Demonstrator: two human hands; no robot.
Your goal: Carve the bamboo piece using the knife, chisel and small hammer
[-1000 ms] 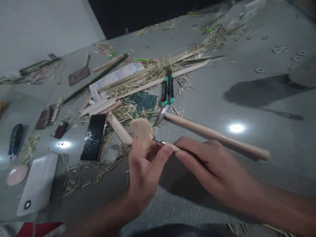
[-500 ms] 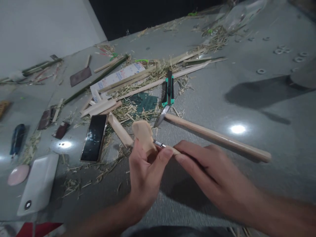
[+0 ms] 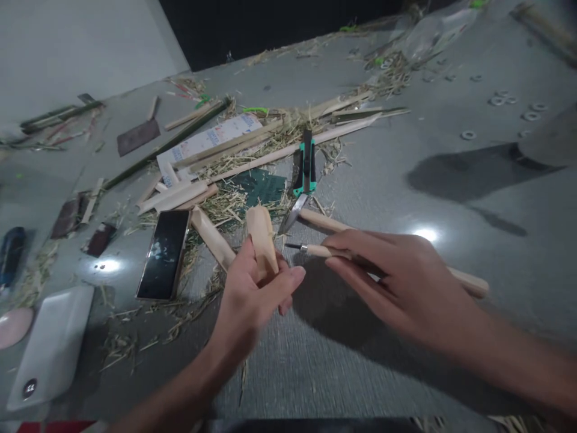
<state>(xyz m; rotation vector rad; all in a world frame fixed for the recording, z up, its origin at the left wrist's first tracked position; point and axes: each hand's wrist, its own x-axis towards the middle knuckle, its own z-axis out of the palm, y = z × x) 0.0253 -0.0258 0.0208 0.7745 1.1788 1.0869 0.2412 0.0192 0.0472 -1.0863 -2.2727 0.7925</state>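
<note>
In the head view, my left hand (image 3: 252,291) is closed around a pale piece of carved wood (image 3: 261,234), whose rounded end points away from me. My right hand (image 3: 387,270) grips a carving chisel (image 3: 318,251) by its light wooden handle. The dark metal tip points left and is a short gap from the wood. Behind the right hand lies a knife with a long wooden handle (image 3: 469,282), partly hidden by the fingers. Its blade (image 3: 295,213) rests just below a black and teal utility knife (image 3: 306,162).
A dark-screened phone (image 3: 164,255) lies left of my left hand, beside a bamboo piece (image 3: 211,237). Wood shavings (image 3: 225,207), sticks and green sandpaper (image 3: 261,185) spread behind. A white power bank-like object (image 3: 54,343) sits far left. Metal washers (image 3: 469,135) dot the right side.
The chisel has come away from the wood as my right hand moved right. My left hand has turned the wood piece so a narrower side shows.
</note>
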